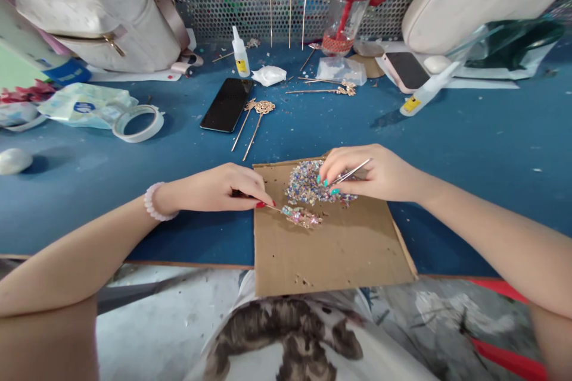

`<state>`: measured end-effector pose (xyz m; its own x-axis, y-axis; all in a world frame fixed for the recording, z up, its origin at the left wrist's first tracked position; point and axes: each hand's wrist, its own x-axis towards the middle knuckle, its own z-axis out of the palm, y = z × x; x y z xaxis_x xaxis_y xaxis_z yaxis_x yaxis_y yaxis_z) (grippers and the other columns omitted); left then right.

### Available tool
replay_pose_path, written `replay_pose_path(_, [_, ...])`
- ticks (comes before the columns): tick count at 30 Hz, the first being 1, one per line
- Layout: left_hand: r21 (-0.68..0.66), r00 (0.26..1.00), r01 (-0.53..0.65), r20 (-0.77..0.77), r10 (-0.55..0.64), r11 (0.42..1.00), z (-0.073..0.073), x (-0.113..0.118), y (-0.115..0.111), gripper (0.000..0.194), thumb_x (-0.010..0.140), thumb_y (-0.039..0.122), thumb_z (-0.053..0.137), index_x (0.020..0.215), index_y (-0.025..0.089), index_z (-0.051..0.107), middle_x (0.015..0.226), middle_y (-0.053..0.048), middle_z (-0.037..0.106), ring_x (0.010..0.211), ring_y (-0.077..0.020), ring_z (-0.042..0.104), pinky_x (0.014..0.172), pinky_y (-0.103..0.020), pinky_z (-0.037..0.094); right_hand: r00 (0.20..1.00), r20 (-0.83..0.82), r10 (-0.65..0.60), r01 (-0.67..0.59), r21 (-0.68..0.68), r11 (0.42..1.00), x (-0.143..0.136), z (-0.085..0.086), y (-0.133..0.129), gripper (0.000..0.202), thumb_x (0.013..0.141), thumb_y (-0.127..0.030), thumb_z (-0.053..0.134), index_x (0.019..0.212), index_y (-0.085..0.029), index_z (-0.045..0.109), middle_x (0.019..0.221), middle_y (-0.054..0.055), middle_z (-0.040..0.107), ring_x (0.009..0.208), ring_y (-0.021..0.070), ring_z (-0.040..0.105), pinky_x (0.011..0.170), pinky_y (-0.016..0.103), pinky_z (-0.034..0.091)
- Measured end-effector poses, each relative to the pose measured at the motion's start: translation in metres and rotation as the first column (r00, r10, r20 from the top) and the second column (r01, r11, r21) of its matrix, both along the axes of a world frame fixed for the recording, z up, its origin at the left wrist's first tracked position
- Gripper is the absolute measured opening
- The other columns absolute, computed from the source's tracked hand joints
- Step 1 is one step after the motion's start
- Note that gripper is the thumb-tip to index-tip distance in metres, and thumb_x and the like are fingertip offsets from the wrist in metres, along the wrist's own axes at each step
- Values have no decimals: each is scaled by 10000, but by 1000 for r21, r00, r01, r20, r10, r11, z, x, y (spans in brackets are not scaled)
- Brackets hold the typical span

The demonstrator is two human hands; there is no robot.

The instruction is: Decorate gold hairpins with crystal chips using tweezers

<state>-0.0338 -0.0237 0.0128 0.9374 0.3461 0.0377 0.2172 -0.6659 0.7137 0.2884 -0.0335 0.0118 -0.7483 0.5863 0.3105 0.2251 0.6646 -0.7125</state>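
Note:
My left hand (227, 189) pinches the thin stem of a hairpin between thumb and finger. The ornate head of this hairpin (304, 218), set with pink and pale blue stones, lies over a cardboard sheet (313, 256). Metal tweezers (355, 171) are held in my right hand (366, 172), with their tips hidden near the fingers. Right below those fingertips spreads a pile of small multicoloured rhinestones (306, 183) on the far part of the cardboard. The hairpin head is just in front of the pile.
Beyond the cardboard are bare gold hairpins (263, 108), a black phone (227, 105), a tape roll (138, 123) and an upright glue bottle (240, 53). Another glue bottle (420, 98) stands at right. Finished hairpins (290, 6) stand upright by the mesh panel, beside a red-handled cup (346, 12).

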Motion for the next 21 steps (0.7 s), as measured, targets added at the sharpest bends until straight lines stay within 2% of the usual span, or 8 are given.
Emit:
replay_pose_path(9, [-9,1000,4,-6,-5,1000,-1,0,1,256,995,175,567,1143,259,759,960,-23,728,809,-63,664,755,-120,481,995,104,3,-8,48,999,2,3,-1,88,921,-258,658,854,-203,676,880,13,746,820,114,688,767,234,519])
replay_pose_path(21, [-19,1000,12,-26,-12,1000,1,1,1,256,998,184,558,1146,260,752,957,-21,734,808,-70,660,744,-133,483,992,125,17,-28,86,996,1,6,-4,137,948,-290,630,842,-208,660,864,6,743,829,117,661,774,249,510])
